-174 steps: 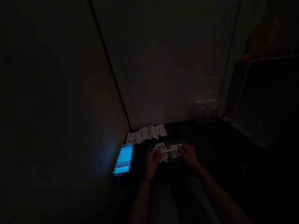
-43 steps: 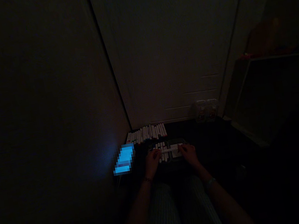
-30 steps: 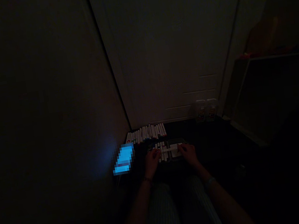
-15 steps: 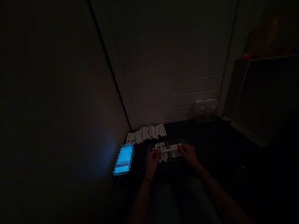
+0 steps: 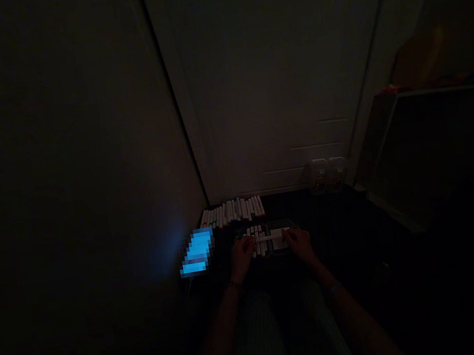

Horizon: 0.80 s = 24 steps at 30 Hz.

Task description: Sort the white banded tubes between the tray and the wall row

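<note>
A white marker (image 5: 271, 236) lies level between my two hands, one end at each. My left hand (image 5: 243, 253) is closed in a pinch at its left end. At the other end, the fingers of my right hand (image 5: 299, 242) are closed on it. Beneath the marker is an opened case (image 5: 270, 250) with a see-through look. Several white markers (image 5: 258, 250) lie side by side in its left half. A pale card or sheet (image 5: 281, 243) shows in the right half, partly behind my right hand. The dim light hides fine detail.
A long row of white markers (image 5: 231, 210) lies along the back left of the dark table (image 5: 314, 231). Left of my hands glows a blurred blue screen (image 5: 197, 252). Two clear containers (image 5: 328, 175) stand at the back right, before the wall. A shelf unit (image 5: 393, 133) rises on the right.
</note>
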Each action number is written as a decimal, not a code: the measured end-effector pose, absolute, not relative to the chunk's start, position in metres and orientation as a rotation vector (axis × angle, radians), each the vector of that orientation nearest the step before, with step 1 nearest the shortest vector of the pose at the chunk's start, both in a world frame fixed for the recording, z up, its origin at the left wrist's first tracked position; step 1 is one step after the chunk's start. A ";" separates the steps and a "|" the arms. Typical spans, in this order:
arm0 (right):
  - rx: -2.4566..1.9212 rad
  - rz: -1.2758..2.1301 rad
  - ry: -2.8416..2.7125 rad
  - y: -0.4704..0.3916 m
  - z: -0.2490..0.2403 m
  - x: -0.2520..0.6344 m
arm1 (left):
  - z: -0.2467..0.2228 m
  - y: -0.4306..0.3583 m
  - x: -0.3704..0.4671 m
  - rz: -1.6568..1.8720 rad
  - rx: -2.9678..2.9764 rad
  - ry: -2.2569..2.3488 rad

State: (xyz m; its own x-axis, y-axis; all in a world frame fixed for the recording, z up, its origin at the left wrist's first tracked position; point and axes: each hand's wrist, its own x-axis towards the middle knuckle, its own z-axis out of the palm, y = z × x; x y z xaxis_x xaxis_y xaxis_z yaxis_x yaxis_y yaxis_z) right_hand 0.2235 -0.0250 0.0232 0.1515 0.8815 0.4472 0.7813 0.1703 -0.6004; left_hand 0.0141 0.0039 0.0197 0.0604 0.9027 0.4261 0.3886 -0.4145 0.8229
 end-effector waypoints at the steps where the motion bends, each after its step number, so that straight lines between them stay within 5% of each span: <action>1: -1.615 0.159 -1.635 -0.025 0.023 0.223 | 0.020 0.004 0.014 1.338 1.848 1.278; 24: -1.615 0.161 -1.659 -0.027 0.029 0.222 | 0.022 0.003 0.014 1.317 1.854 1.308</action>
